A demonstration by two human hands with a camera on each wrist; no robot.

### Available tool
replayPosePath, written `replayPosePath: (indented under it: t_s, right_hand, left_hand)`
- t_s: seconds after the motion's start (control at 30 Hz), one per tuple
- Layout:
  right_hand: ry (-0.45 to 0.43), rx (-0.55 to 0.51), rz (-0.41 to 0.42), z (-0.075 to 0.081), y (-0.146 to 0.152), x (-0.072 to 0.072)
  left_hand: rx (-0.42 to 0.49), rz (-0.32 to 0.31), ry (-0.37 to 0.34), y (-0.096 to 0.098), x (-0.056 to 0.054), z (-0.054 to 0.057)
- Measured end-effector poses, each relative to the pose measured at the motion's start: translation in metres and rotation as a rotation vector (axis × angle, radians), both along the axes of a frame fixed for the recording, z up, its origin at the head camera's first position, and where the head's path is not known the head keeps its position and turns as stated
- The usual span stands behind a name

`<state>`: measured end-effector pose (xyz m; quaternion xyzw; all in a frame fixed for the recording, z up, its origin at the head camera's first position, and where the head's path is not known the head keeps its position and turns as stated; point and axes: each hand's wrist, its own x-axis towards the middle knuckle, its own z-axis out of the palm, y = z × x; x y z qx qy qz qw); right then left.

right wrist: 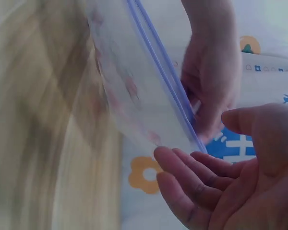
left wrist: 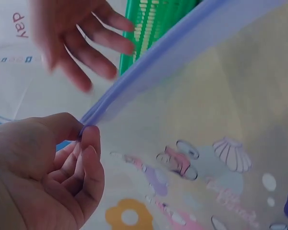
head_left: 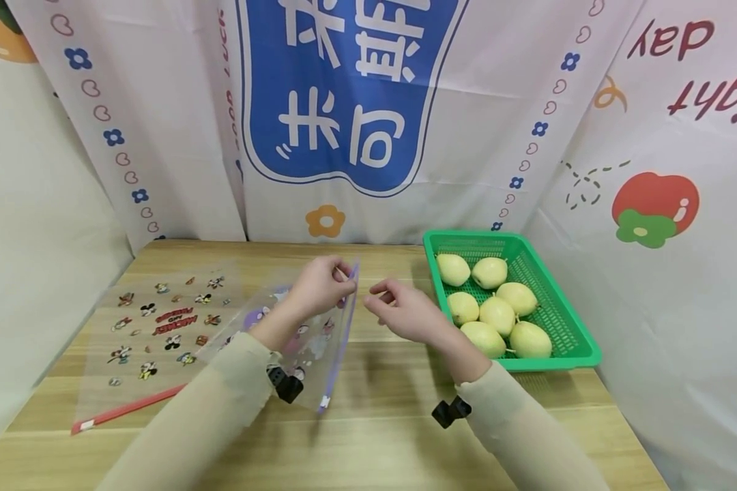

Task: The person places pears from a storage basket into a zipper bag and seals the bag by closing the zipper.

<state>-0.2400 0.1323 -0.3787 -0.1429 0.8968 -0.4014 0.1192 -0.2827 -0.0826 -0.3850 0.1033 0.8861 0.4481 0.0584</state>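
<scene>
My left hand (head_left: 321,288) pinches the far corner of a clear zip bag (left wrist: 206,143) at its purple zip edge, between thumb and fingers. The bag has printed shells and cartoon figures, and it hangs tilted with the purple edge (head_left: 342,341) toward the right. A white slider (head_left: 325,402) sits at the near end of that edge. Just right of the bag's far corner is my right hand (head_left: 405,310), its fingers loosely bent and nothing between them. In the right wrist view its fingertips (right wrist: 164,155) come close to the purple edge.
On the left of the wooden table (head_left: 393,436) lies another clear bag (head_left: 160,327) with cartoon prints and a red zip edge (head_left: 135,408). A green basket (head_left: 568,317) holding several pale yellow pears (head_left: 497,315) stands at the right. Printed cloth (head_left: 184,136) hangs behind.
</scene>
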Motion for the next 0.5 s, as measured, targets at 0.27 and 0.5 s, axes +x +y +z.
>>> replayPosePath:
  t_s: [0.27,0.5]
  right_hand:
    - [-0.089,-0.107,-0.022,-0.023,-0.022,-0.007]
    - [-0.088,-0.152,-0.107,-0.021,-0.022,-0.016]
  left_hand:
    - [0.040,0.030,0.045,0.023,0.001,0.007]
    - [-0.050,-0.023,-0.113,0.024,0.008,0.004]
